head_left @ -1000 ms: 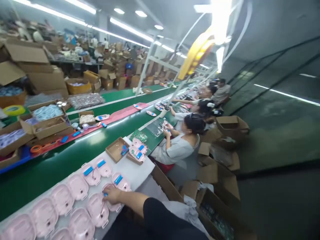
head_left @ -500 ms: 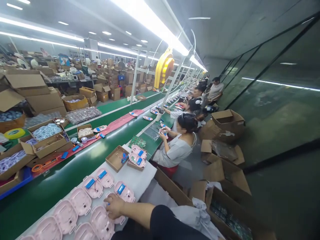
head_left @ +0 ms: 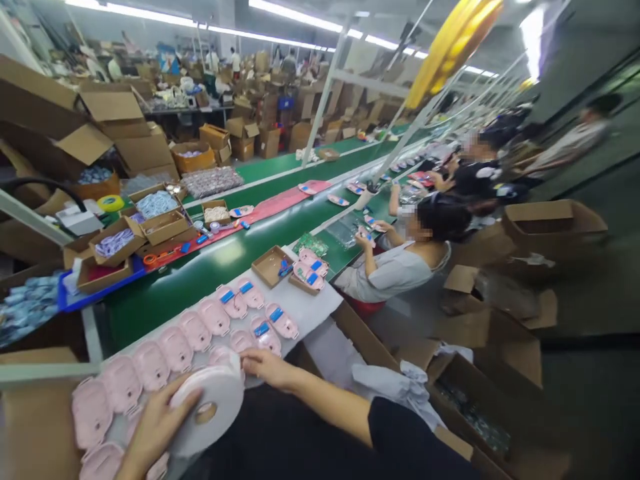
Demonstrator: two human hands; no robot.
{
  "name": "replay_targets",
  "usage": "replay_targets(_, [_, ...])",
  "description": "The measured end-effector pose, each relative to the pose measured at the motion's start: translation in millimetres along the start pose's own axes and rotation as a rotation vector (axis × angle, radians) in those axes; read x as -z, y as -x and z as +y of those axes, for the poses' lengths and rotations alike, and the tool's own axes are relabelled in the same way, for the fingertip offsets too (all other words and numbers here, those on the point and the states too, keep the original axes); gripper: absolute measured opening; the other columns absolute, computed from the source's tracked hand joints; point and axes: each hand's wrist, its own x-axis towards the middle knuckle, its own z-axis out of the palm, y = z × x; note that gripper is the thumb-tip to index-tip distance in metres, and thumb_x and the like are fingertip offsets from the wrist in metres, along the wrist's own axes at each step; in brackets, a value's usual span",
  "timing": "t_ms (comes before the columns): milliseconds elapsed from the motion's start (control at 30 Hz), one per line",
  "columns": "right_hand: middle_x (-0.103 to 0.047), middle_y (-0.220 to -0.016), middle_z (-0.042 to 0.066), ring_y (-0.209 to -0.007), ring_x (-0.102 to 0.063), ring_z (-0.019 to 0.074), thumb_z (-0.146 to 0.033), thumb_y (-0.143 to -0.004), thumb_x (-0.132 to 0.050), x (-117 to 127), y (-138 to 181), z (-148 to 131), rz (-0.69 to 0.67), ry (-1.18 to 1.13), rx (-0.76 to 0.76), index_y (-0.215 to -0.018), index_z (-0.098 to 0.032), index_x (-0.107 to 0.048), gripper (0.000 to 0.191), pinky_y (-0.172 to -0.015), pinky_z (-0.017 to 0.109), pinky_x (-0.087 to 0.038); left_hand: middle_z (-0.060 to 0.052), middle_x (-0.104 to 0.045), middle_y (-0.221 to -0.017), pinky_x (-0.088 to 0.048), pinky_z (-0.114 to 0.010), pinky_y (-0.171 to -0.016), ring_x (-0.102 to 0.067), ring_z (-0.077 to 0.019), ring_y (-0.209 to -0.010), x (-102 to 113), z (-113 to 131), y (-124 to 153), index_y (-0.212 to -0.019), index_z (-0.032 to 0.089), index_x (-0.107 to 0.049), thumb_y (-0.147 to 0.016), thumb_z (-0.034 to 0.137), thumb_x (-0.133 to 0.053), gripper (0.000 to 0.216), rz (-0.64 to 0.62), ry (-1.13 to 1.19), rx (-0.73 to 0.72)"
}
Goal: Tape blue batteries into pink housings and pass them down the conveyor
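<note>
My left hand (head_left: 153,427) grips a big white roll of tape (head_left: 210,403) at the table's near edge, fingers wrapped over its side. My right hand (head_left: 267,367) touches the roll's upper right rim, fingers pinched together; I cannot make out what they hold. Rows of pink plastic shells (head_left: 175,347) lie on the white table top (head_left: 313,308) just beyond the roll. Several of the shells (head_left: 274,319) carry small blue parts.
A green conveyor belt (head_left: 200,277) runs past the table. A shallow cardboard tray (head_left: 270,265) sits at the table's far end. Cardboard boxes (head_left: 150,227) of parts line the belt's far side. A seated co-worker (head_left: 400,267) works to the right, with open cartons (head_left: 475,373) on the floor.
The camera has swung down and left. My left hand has come into view holding the white roll. My right hand has left the pink shells and moved to the roll's rim.
</note>
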Motion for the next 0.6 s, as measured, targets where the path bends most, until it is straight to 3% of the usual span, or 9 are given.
replay_targets(67, [-0.053, -0.071, -0.003, -0.065, -0.045, 0.0101, -0.057, -0.074, -0.085, -1.9, 8.0, 5.1, 0.184, -0.219, -0.027, -0.078, -0.018, -0.063, 0.046, -0.066, 0.024, -0.039, -0.010, -0.080, -0.112, -0.057, -0.043, -0.101, -0.075, -0.0344, -0.105, -8.0, 3.1, -5.7, -0.103, 0.020, -0.083, -0.075, 0.067, -0.069, 0.057, -0.069, 0.045, -0.029])
replay_targets(133, [-0.049, -0.068, -0.005, -0.060, -0.042, 0.0090, -0.049, -0.073, -0.085, -0.3, 14.0, 14.4, 0.359, -0.463, -0.062, -0.076, -0.019, -0.057, 0.041, -0.059, 0.023, -0.035, -0.011, -0.081, -0.107, -0.061, -0.041, -0.093, -0.076, -0.0330, -0.099, -15.5, 0.8, -11.2, -0.104, 0.017, -0.082, -0.075, 0.068, -0.069, 0.060, -0.054, 0.090, -0.007])
replay_targets(200, [-0.048, -0.070, -0.005, -0.057, -0.041, 0.0087, -0.042, -0.076, -0.079, 7.5, 18.6, 28.0, 0.517, -0.625, -0.089, -0.078, -0.021, -0.052, 0.034, -0.054, 0.022, -0.034, -0.012, -0.081, -0.105, -0.062, -0.040, -0.090, -0.076, -0.0334, -0.098, -21.8, -7.3, -14.5, -0.104, 0.016, -0.080, -0.074, 0.071, -0.070, 0.064, 0.063, 0.126, 0.028])
replay_targets(267, [-0.046, -0.068, -0.005, -0.053, -0.039, 0.0082, -0.038, -0.080, -0.070, 22.2, 22.0, 44.8, 0.657, -0.601, -0.148, -0.076, -0.022, -0.048, 0.027, -0.050, 0.021, -0.033, -0.013, -0.080, -0.105, -0.060, -0.042, -0.094, -0.074, -0.0350, -0.102, -28.2, -18.7, -15.3, -0.105, 0.014, -0.078, -0.072, 0.073, -0.071, 0.068, 0.275, 0.153, 0.057])
replay_targets(333, [-0.043, -0.063, -0.006, -0.049, -0.037, 0.0076, -0.034, -0.085, -0.061, 43.6, 21.9, 59.1, 0.641, -0.348, -0.322, -0.071, -0.022, -0.045, 0.024, -0.048, 0.020, -0.031, -0.015, -0.079, -0.107, -0.057, -0.044, -0.099, -0.073, -0.0366, -0.106, -35.0, -30.1, -14.3, -0.106, 0.013, -0.076, -0.072, 0.075, -0.070, 0.071, 0.487, 0.198, 0.071])
replay_targets(433, [-0.048, -0.055, -0.005, -0.047, -0.044, 0.0086, -0.027, -0.084, -0.065, 89.5, 2.4, 57.3, 0.350, 0.138, -0.571, -0.065, -0.020, -0.050, 0.026, -0.048, 0.019, -0.032, -0.016, -0.078, -0.108, -0.056, -0.047, -0.102, -0.072, -0.0387, -0.107, -42.0, -42.0, -10.5, -0.105, 0.013, -0.073, -0.071, 0.077, -0.069, 0.072, 0.634, 0.264, 0.119])
replay_targets(500, [-0.061, -0.059, 0.000, -0.056, -0.057, 0.0124, -0.025, -0.085, -0.070, 130.0, -34.3, 33.2, 0.220, 0.570, -0.551, -0.068, -0.017, -0.060, 0.021, -0.054, 0.020, -0.040, -0.015, -0.079, -0.108, -0.057, -0.049, -0.100, -0.071, -0.0409, -0.110, -43.0, -44.4, -6.3, -0.103, 0.015, -0.074, -0.069, 0.078, -0.070, 0.071, 0.586, 0.255, 0.189])
replay_targets(600, [-0.077, -0.098, 0.011, -0.092, -0.071, 0.0188, -0.027, -0.102, -0.055, 201.0, -124.6, -23.5, 0.296, 1.079, -0.401, -0.100, -0.014, -0.071, 0.021, -0.078, 0.024, -0.049, -0.010, -0.080, -0.107, -0.059, -0.051, -0.099, -0.069, -0.0437, -0.116, -44.6, -35.9, -1.4, -0.098, 0.022, -0.078, -0.071, 0.077, -0.068, 0.063, 0.439, 0.151, 0.294])
